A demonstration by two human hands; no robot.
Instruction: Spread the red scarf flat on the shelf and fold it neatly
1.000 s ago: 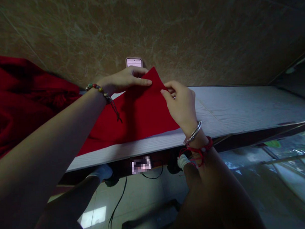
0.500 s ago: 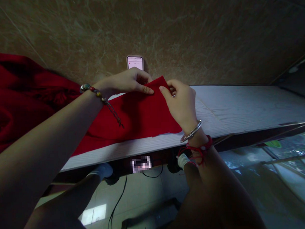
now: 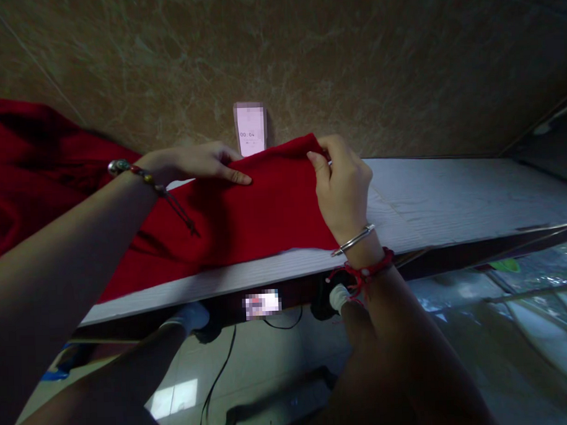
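Observation:
A long red cloth point(image 3: 269, 207) lies along the narrow white ledge, and its far edge is lifted a little toward the wall. My left hand point(image 3: 210, 162) grips that far edge with the thumb on top; its other fingers are hidden behind the fabric. At the cloth's right end, my right hand point(image 3: 340, 176) is closed on the far corner, thumb in front and fingers curled behind. More red fabric point(image 3: 26, 166) is bunched in loose folds at the left.
A phone point(image 3: 251, 130) leans on the brown marbled wall point(image 3: 167, 68) behind the cloth, its screen reading 00:04. The white ledge point(image 3: 450, 188) runs on to the right. Below are feet, a dark cable point(image 3: 219, 370) and a tiled floor point(image 3: 265, 368).
My left hand has slid left along the cloth's edge, away from my right hand. The right corner has risen slightly and shifted right. The phone screen now shows a timer.

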